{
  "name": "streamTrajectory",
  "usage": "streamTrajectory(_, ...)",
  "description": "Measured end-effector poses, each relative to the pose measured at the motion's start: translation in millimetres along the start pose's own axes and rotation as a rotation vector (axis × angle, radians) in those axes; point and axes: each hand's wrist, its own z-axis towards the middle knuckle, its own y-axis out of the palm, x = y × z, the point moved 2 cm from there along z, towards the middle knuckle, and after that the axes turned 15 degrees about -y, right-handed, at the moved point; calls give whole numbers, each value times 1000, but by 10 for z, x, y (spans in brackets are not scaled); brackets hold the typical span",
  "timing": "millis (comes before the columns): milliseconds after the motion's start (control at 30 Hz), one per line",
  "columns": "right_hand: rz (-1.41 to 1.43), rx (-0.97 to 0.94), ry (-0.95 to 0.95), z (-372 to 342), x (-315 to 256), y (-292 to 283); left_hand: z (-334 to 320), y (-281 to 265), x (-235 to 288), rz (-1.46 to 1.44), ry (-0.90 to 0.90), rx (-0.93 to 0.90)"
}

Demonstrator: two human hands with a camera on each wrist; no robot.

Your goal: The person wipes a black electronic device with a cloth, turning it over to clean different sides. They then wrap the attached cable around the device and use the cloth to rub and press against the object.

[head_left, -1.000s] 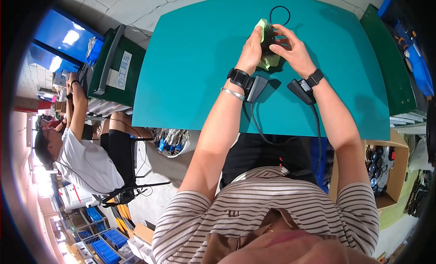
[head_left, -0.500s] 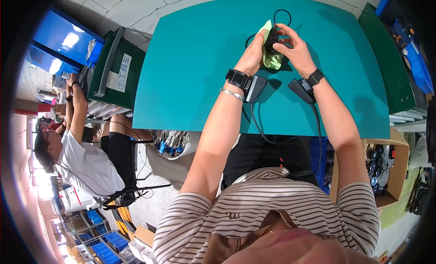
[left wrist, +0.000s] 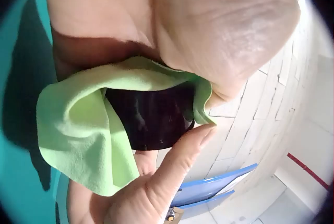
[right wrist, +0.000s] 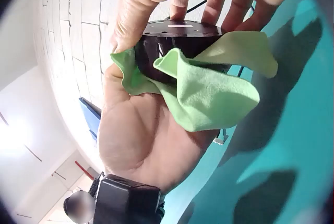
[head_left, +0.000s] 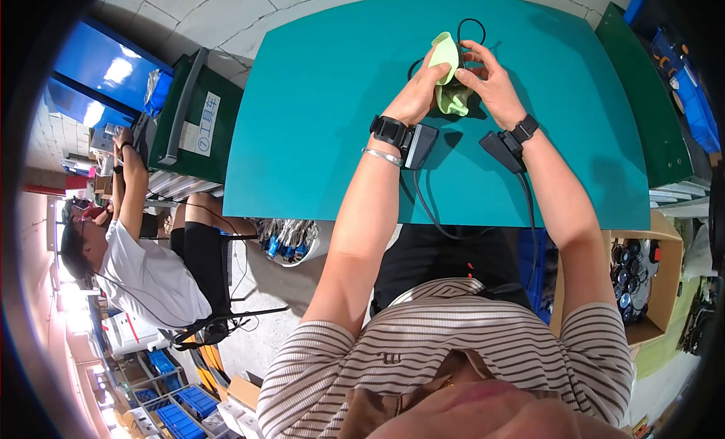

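Note:
Both hands hold a glossy black round device [right wrist: 151, 56] above the teal table, near its far side. My left hand [head_left: 414, 95] presses a light green cloth [head_left: 445, 60] against it, the cloth bunched between palm and device and hanging down in a loose fold. On the other side, my right hand [head_left: 495, 88] grips the device, with its thumb at the rim and its fingers spread over the flat face. That face has small holes and a pale label, seen in the right wrist view. A black cable [head_left: 472, 22] loops out behind the hands.
The teal table [head_left: 317, 152] spreads around the hands. Wrist camera cables run down over its near edge. A green tool cart [head_left: 181, 126] stands at left, a green cabinet [head_left: 642, 114] at right. Below right is a cardboard box [head_left: 664, 288] of round parts. Another person [head_left: 151, 265] sits at left.
The cloth has shifted over the device, and its upper part now spreads wider over the left fingers. The left hand has turned slightly; the right hand keeps its grip.

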Motion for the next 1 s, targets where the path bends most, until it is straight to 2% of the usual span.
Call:
streamTrajectory(200, 76, 1, 33, -6, 9, 5, -4, 12, 6, 61, 53, 29)
streamTrajectory(267, -119, -7, -94, 5, 67, 22, 5, -2, 9, 84, 71, 54)
streamTrajectory(300, -117, -8, -94, 5, 68, 20, 2, 7, 12, 84, 71, 56)
streamTrajectory(400, -72, 5, -60, 5, 48, 16, -6, 12, 6, 49, 70, 28)
streamTrajectory(467, 73, 37, 9, 0, 6, 5, 7, 3, -10, 42, 62, 0)
streamTrajectory(600, 38, 24, -37, 12, 43, 4, 34, -19, -7, 92, 96, 31)
streamTrajectory(667, -81, -10, -97, 7, 55, 16, 31, -30, -7, 106, 111, 32)
streamTrajectory(800, 59, 20, -33, -8, -25, 7, -21, 37, 12, 23, 61, -14)
streamTrajectory(900, 119, 29, 7, -5, 12, 9, -6, 29, 10, 47, 76, 21)
streamTrajectory(1000, -1, -6, -51, 10, 13, 30, 4, 20, 16, 122, 104, 111)
